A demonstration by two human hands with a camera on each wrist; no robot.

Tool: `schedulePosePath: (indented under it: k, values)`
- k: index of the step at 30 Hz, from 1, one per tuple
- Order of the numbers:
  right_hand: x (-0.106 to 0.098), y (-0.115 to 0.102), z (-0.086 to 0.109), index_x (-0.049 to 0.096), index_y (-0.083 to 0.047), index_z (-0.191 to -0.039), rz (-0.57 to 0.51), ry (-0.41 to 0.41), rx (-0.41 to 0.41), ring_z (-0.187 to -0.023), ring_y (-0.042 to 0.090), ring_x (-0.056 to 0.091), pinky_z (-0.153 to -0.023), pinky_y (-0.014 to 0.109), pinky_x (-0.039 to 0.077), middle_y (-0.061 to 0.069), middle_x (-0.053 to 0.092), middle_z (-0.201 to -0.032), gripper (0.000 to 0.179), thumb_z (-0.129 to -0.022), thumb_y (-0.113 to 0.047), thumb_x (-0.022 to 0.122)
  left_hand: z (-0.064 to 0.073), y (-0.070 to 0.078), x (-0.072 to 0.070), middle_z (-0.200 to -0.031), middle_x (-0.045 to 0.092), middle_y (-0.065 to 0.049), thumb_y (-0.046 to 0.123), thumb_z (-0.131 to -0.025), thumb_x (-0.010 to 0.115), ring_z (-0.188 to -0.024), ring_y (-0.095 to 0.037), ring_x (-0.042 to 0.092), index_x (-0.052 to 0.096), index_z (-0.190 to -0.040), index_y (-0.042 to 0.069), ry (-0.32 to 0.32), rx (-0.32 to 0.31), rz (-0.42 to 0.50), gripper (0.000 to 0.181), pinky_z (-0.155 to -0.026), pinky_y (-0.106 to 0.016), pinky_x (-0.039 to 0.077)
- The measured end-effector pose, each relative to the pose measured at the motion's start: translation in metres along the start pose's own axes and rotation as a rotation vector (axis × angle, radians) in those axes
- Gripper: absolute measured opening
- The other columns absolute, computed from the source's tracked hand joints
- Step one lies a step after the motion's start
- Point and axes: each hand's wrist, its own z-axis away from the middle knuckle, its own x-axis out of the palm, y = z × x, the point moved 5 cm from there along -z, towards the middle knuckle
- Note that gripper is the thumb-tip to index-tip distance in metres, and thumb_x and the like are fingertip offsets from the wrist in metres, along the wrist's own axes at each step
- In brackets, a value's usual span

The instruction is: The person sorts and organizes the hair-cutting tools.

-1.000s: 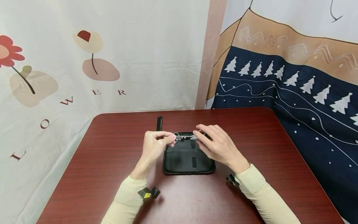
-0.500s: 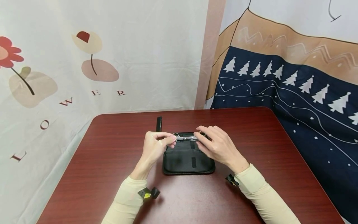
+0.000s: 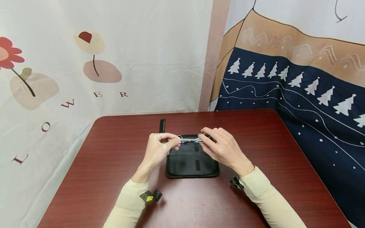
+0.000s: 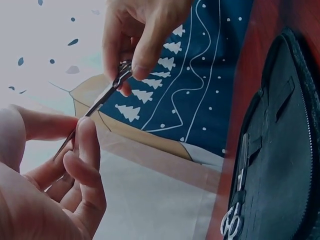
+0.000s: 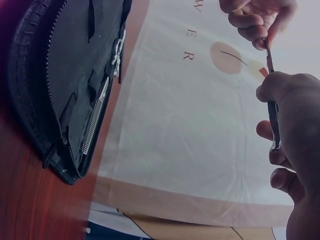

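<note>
A slim pair of metal scissors (image 3: 191,140) is held level above a black zip case (image 3: 182,166). My left hand (image 3: 156,152) pinches the blade end between thumb and fingertips. At the handle end, my right hand (image 3: 225,148) grips the scissors, its fingers covering most of the finger rings. The left wrist view shows the scissors' shank (image 4: 102,97) running from one hand to the other. Inside the unzipped case lies a second pair of scissors with a toothed blade (image 5: 95,120), tucked under a strap. Its finger rings (image 4: 231,223) stick out at one end.
A black comb-like strip (image 3: 162,125) lies on the red-brown table (image 3: 119,142) behind my left hand. The case rests flat in the middle, with small straps (image 3: 197,165) on its lining. Printed cloths (image 3: 159,57) hang close behind the table and along its right side.
Both hands stay nearly in place. The scissors between them have turned slightly, and the metal catches more light than before.
</note>
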Motion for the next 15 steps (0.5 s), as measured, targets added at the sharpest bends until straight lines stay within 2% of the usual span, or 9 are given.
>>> schedulePosePath:
  k: [4, 9, 15]
  values:
    - [0.0003, 0.0017, 0.0003, 0.079, -0.008, -0.132, -0.005, -0.005, 0.001, -0.09, 0.027, 0.07, -0.077, 0.037, 0.059, 0.015, 0.078, -0.129, 0.033, -0.099, -0.014, 0.081, -0.0001, 0.0011, -0.0013, -0.076, 0.08, 0.005, 0.014, -0.098, 0.083, -0.072, -0.016, 0.08, 0.086, -0.104, -0.002, -0.021, 0.025, -0.031, 0.018, -0.056, -0.02, 0.049]
    - [0.0012, 0.0031, 0.0014, 0.079, -0.008, -0.133, -0.01, -0.009, 0.008, -0.089, 0.026, 0.068, -0.076, 0.037, 0.058, 0.014, 0.078, -0.129, 0.033, -0.101, -0.013, 0.08, 0.0003, 0.0038, -0.0023, -0.082, 0.082, 0.001, 0.021, -0.099, 0.085, -0.076, -0.013, 0.081, 0.088, -0.105, 0.008, -0.033, 0.061, -0.08, 0.015, -0.063, -0.027, 0.058]
    - [0.0008, 0.0048, 0.0009, 0.079, -0.008, -0.133, -0.017, -0.007, 0.019, -0.089, 0.025, 0.068, -0.075, 0.036, 0.057, 0.014, 0.078, -0.129, 0.036, -0.098, -0.012, 0.083, 0.0008, 0.0062, -0.0019, -0.105, 0.087, -0.004, 0.028, -0.098, 0.088, -0.087, -0.012, 0.084, 0.087, -0.117, 0.016, -0.054, 0.099, -0.12, 0.022, -0.076, -0.03, 0.066]
